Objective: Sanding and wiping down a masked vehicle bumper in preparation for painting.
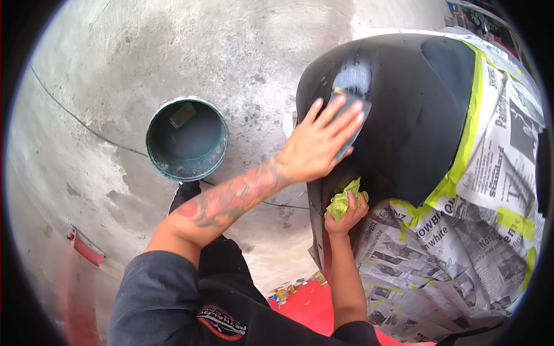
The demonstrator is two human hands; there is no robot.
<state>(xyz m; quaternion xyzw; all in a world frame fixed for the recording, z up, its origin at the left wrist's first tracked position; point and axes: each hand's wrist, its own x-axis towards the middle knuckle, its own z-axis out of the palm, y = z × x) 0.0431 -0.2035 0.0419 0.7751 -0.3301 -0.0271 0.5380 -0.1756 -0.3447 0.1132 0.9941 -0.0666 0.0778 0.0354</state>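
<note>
A glossy black, curved car body panel point(427, 109) fills the right side, with a whitish wet patch point(353, 78) near its top. My left hand point(317, 141) lies on its left part, fingers stretched over a grey sheet of sandpaper point(359, 122) and pressing it to the surface. Whether a block sits under the sheet is hidden. Lower down, at the panel's lower edge, my right hand point(348, 216) is closed around a crumpled yellow-green cloth point(345, 199).
Newspaper sheets point(427, 265) and yellow-green masking tape point(470, 138) border the panel. A dark green bucket point(153, 153) of cloudy water stands on the concrete floor point(115, 57), a small block point(183, 115) inside. A thin cable point(86, 124) runs across the floor, and red material point(306, 305) lies below.
</note>
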